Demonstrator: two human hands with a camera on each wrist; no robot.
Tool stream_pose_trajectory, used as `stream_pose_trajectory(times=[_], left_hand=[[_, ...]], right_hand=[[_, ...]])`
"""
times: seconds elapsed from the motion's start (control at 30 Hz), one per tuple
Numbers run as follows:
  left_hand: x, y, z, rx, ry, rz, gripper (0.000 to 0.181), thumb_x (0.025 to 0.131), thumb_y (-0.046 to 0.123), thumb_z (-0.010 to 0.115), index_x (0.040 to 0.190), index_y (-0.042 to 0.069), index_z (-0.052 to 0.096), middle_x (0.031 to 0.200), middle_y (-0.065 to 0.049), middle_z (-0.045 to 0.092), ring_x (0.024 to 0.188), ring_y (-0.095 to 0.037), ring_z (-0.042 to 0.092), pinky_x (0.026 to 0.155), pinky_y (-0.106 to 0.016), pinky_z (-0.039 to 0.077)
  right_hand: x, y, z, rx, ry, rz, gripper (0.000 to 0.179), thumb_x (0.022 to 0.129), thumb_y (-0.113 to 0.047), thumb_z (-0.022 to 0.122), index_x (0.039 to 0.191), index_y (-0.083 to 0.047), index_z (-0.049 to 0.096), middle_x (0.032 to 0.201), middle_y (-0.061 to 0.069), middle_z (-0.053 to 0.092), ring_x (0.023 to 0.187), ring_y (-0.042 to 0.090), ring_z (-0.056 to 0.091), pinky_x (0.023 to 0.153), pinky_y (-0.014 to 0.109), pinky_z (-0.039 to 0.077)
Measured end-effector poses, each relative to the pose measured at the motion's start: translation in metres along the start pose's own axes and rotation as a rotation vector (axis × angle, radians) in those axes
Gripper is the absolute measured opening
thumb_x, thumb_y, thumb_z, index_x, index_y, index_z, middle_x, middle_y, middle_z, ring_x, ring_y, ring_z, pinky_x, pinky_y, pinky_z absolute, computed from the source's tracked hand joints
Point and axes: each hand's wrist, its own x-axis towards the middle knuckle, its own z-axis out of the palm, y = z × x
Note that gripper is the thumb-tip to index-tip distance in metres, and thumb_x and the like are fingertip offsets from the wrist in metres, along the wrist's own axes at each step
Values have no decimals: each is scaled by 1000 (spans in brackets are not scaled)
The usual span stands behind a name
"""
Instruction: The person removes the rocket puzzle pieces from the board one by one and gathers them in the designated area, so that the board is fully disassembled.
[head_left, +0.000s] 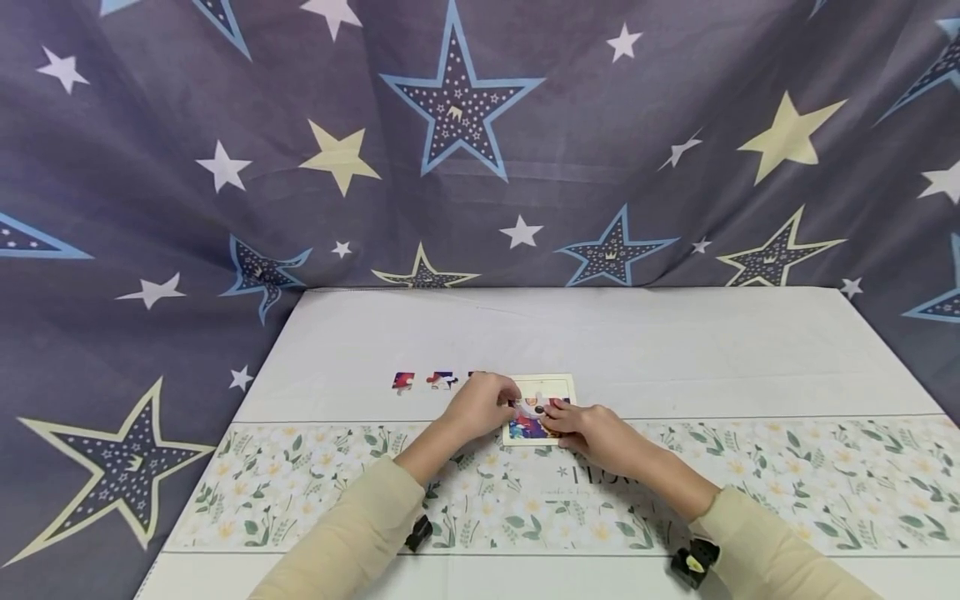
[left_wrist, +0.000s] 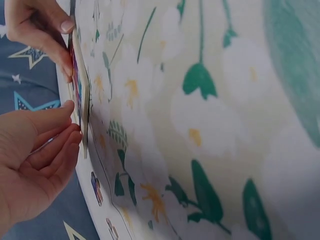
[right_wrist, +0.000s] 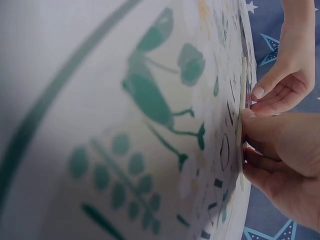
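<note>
A small jigsaw puzzle board (head_left: 541, 444) with a pale frame lies flat on the table. Colourful pieces (head_left: 527, 428) fill its lower part, and its upper part shows bare cream backing. My left hand (head_left: 482, 406) is at the board's left edge, thumb and fingers curled together over a puzzle piece (head_left: 531, 408) that they partly hide. From the right, my right hand (head_left: 600, 433) reaches in with its index finger extended onto the pieces and its thumb (right_wrist: 248, 114) by the frame. Both hands' fingertips are close together in the left wrist view.
Two loose puzzle pieces, a red one (head_left: 402, 381) and a purple and white one (head_left: 442, 381), lie left of the board. A third (head_left: 476, 373) is partly hidden behind my left hand. The tablecloth (head_left: 712, 358) has a floral band. A star-patterned curtain (head_left: 480, 200) hangs behind.
</note>
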Motion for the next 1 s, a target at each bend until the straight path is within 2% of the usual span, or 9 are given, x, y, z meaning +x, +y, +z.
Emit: stream_pose_trajectory(times=[0.13, 0.27, 0.33, 0.57, 0.77, 1.0], left_hand=[[2, 2, 2, 63, 8, 13, 22, 81, 15, 77, 101, 7, 73, 95, -6, 73, 79, -13, 61, 74, -27, 52], [3, 2, 4, 84, 10, 10, 24, 80, 14, 78, 101, 6, 72, 101, -7, 73, 89, -17, 65, 84, -33, 54], [4, 3, 4, 87, 11, 4, 23, 79, 14, 78, 100, 6, 72, 101, -7, 73, 90, -18, 66, 84, -33, 54], [6, 5, 4, 63, 8, -32, 19, 77, 13, 80, 93, 7, 71, 90, -6, 70, 80, -15, 61, 73, -27, 52], [7, 9, 4, 40, 37, -55, 21, 73, 9, 82, 91, 8, 71, 86, -5, 65, 74, -11, 54, 66, -21, 46], [6, 11, 5, 40, 48, -61, 16, 72, 6, 82, 81, 9, 69, 80, -4, 59, 69, -11, 47, 61, -20, 41]], right_hand=[[0, 0, 0, 3, 10, -3, 35, 87, -3, 66, 122, -1, 64, 128, 21, 61, 122, 37, 57, 86, 37, 56], [0, -1, 0, 3, 3, 3, 35, 87, -3, 66, 122, 0, 64, 128, 21, 61, 122, 37, 57, 87, 37, 56], [0, -1, -1, 6, -1, 7, 35, 87, -3, 65, 122, 0, 64, 128, 22, 61, 122, 37, 57, 87, 37, 56], [-1, -1, -1, 9, -4, 8, 35, 87, -3, 65, 123, 0, 63, 129, 22, 60, 122, 38, 56, 87, 36, 56], [-1, 0, 0, 8, -2, 7, 35, 87, -3, 65, 123, 0, 63, 129, 22, 61, 122, 38, 56, 86, 35, 56], [-1, 0, 0, 6, -7, 16, 36, 87, -3, 65, 123, 0, 63, 129, 22, 60, 123, 38, 56, 87, 36, 56]])
